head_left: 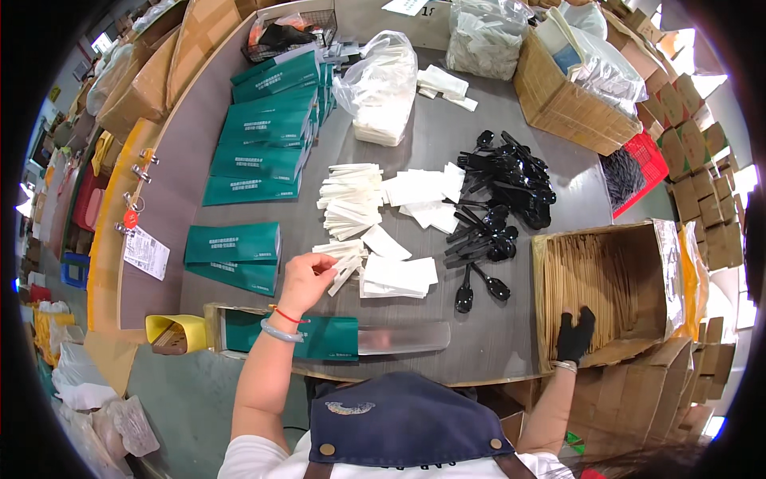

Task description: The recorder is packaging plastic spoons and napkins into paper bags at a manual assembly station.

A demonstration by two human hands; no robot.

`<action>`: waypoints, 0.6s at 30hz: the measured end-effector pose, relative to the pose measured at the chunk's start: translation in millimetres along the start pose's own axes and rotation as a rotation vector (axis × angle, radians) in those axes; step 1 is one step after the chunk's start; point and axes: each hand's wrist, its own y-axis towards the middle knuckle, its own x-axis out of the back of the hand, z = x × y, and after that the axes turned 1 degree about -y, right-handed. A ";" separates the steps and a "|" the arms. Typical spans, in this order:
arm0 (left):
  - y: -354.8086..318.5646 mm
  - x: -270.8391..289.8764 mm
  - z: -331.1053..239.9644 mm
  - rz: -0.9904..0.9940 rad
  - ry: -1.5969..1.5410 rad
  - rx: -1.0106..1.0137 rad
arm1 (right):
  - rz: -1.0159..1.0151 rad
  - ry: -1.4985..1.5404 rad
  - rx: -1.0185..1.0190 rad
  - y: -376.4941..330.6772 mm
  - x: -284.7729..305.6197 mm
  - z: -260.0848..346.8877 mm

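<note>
My bare left hand [307, 281] is pinched on the end of a slim white paper packet [345, 270] from the loose pile of slim packets [351, 199]. Right beside it lie stacked white folded napkins [397, 277]. My right hand [575, 335], in a black glove, reaches over the near edge of a cardboard box [544, 299]. Two of its fingers show apart against the thin tan sticks [594, 271] packed inside; the rest are hidden. Below my left forearm, a green printed sleeve [331, 338] lies on the table with a clear plastic sleeve [405, 338] at its right.
Black plastic spoons [511, 180] are heaped right of the napkins. Green sleeves [263, 128] lie stacked at the left. A plastic bag [379, 88] of white packets stands at the back. A yellow container [177, 334] sits at the near left; a red crate [638, 172] stands beyond the right edge.
</note>
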 end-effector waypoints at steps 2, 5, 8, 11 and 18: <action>-0.5 -0.1 -8.2 -0.018 0.038 -0.005 | 0.134 -0.146 -0.113 -8.0 6.2 -25.1; -2.2 -13.8 -33.8 -0.018 0.046 -0.102 | 0.272 -0.140 -0.158 -7.5 3.5 -44.8; 0.8 -41.9 -43.3 0.046 0.082 -0.353 | 0.331 -0.142 -0.178 -3.8 -0.7 -38.0; 5.6 -62.4 -43.8 0.082 0.225 -0.526 | 0.346 -0.202 -0.221 -0.3 1.8 -17.4; 0.6 -67.6 -38.3 0.038 0.350 -0.550 | 0.410 -0.215 -0.260 2.5 10.0 8.1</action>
